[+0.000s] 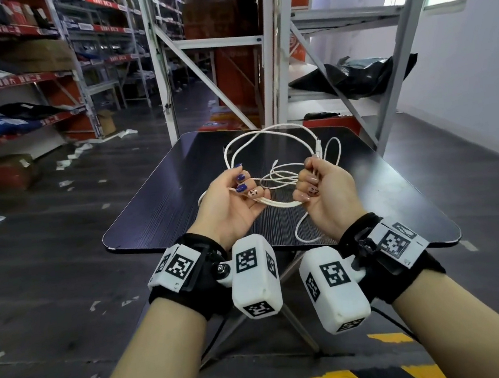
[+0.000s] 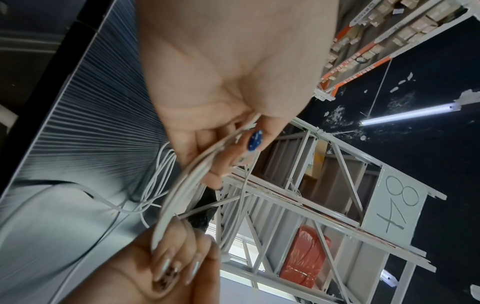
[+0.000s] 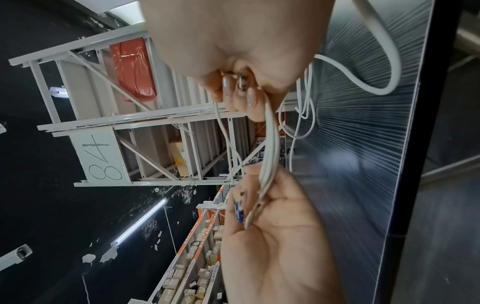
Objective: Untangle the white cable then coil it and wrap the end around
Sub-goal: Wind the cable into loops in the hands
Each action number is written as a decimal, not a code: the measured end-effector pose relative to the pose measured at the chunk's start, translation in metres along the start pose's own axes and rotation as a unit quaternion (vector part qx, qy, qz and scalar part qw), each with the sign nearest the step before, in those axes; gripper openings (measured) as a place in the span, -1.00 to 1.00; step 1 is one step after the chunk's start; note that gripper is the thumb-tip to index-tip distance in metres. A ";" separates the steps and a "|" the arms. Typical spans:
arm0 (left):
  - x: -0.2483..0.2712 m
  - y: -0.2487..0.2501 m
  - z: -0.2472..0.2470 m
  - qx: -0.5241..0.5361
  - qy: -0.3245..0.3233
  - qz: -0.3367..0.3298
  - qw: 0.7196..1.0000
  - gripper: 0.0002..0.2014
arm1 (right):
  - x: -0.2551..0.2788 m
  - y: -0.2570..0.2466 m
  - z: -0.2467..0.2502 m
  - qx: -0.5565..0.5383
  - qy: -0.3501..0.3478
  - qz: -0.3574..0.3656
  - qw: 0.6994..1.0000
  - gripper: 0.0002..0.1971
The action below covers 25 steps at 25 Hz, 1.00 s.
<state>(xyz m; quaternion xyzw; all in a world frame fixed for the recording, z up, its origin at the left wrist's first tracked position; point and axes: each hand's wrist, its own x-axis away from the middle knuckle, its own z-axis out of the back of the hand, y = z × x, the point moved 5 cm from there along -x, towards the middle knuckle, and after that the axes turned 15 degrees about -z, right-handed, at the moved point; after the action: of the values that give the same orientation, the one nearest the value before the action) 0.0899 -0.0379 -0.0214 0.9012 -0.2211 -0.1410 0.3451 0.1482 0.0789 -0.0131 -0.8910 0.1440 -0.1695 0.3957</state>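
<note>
Wrist units: white boxes (image 1: 255, 275) printed with black square codes sit on black straps at both wrists, nearest the head camera, below the table's near edge.
Left hand: the left hand (image 1: 231, 202) is raised palm-up over the near part of the table, its fingers curled round a bunch of cable strands; blue nails show on two fingers.
Right hand: the right hand (image 1: 324, 190) is level with the left and just beside it, fingers curled tight on the same bunch, and a strand rises out of the top of the fist.
Cable: the white cable (image 1: 272, 154) is in loose, crossing loops. Several strands run side by side as a short span between the two hands, seen close in the left wrist view (image 2: 182, 189) and the right wrist view (image 3: 270, 144).
Cable, far part: large loops stand up beyond the hands over the middle of the table, and one connector end (image 1: 318, 147) hangs just above the right fist.
Cable, near part: one loop drops from the right hand and lies on the table close to its near edge.
Table: a dark table (image 1: 161, 206) with a fine lined grain and rounded corners, on metal legs.
Surroundings: white metal shelving (image 1: 210, 45) stands behind the table; black bags (image 1: 354, 76) lie on a shelf to the right; paper scraps (image 1: 78, 154) are scattered on the dark floor to the left.
</note>
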 end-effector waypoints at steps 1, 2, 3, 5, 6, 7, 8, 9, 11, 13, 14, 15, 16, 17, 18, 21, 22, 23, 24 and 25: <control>0.000 0.001 0.001 -0.002 -0.005 0.000 1.000 -0.63 | 0.000 0.001 0.001 0.007 0.002 -0.009 1.000 -0.71; -0.001 0.002 0.002 -0.005 -0.008 -0.004 1.000 -0.58 | 0.001 0.001 0.001 0.015 0.002 -0.017 1.000 -0.72; -0.002 0.004 0.004 -0.004 -0.008 -0.009 1.000 -0.53 | 0.001 0.001 0.002 0.025 0.002 -0.024 0.999 -0.72; -0.004 0.009 0.006 0.017 -0.008 -0.016 1.000 -0.46 | 0.002 0.000 0.004 0.049 0.001 -0.045 0.998 -0.72; -0.005 0.011 0.008 0.038 -0.009 -0.017 0.999 -0.45 | 0.002 -0.001 0.005 0.064 0.000 -0.060 0.996 -0.71; -0.005 0.013 0.009 0.059 -0.010 -0.016 0.998 -0.44 | 0.003 0.000 0.006 0.078 -0.001 -0.078 0.994 -0.71; -0.006 0.015 0.011 0.076 -0.009 -0.016 0.997 -0.45 | 0.003 0.001 0.007 0.091 -0.002 -0.094 0.991 -0.70; -0.006 0.016 0.012 0.091 -0.007 -0.015 0.996 -0.46 | 0.003 0.001 0.008 0.103 -0.002 -0.107 0.989 -0.70; -0.008 0.019 0.015 0.120 0.003 -0.012 0.993 -0.52 | 0.004 0.001 0.008 0.127 0.002 -0.114 0.985 -0.69; -0.008 0.021 0.016 0.121 0.009 -0.003 0.993 -0.60 | 0.006 -0.003 0.008 0.147 0.002 -0.109 0.983 -0.68; -0.007 0.022 0.016 0.102 0.008 0.006 0.995 -0.64 | 0.007 -0.005 0.009 0.153 0.001 -0.105 0.983 -0.69; -0.007 0.022 0.016 0.074 0.006 0.017 0.997 -0.66 | 0.007 -0.008 0.010 0.159 -0.001 -0.101 0.982 -0.69; -0.006 0.022 0.016 0.045 0.004 0.027 0.999 -0.65 | 0.007 -0.010 0.011 0.165 -0.003 -0.099 0.981 -0.69; -0.005 0.022 0.017 0.018 0.004 0.034 0.999 -0.63 | 0.008 -0.012 0.012 0.171 -0.006 -0.099 0.980 -0.69; -0.005 0.022 0.017 -0.006 0.005 0.039 0.999 -0.59 | 0.008 -0.013 0.014 0.178 -0.007 -0.101 0.979 -0.69; -0.005 0.021 0.022 -0.100 0.010 0.042 0.994 -0.51 | 0.010 -0.008 0.017 0.207 -0.009 -0.122 0.971 -0.68; -0.005 0.022 0.023 -0.136 0.011 0.038 0.990 -0.50 | 0.011 -0.005 0.017 0.214 -0.010 -0.127 0.969 -0.67; -0.004 0.023 0.024 -0.167 0.011 0.032 0.985 -0.49 | 0.011 -0.004 0.016 0.216 -0.010 -0.127 0.968 -0.67; -0.004 0.023 0.025 -0.191 0.010 0.024 0.981 -0.50 | 0.011 -0.002 0.016 0.212 -0.012 -0.123 0.970 -0.66; -0.003 0.024 0.025 -0.208 0.006 0.014 0.978 -0.50 | 0.011 -0.002 0.015 0.199 -0.019 -0.118 0.973 -0.66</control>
<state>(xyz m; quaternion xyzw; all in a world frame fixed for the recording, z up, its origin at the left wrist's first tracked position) 0.0701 -0.0666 -0.0225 0.8072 -0.1973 -0.1733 0.5287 0.1647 0.0852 -0.0188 -0.8082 -0.0061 -0.2231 0.5450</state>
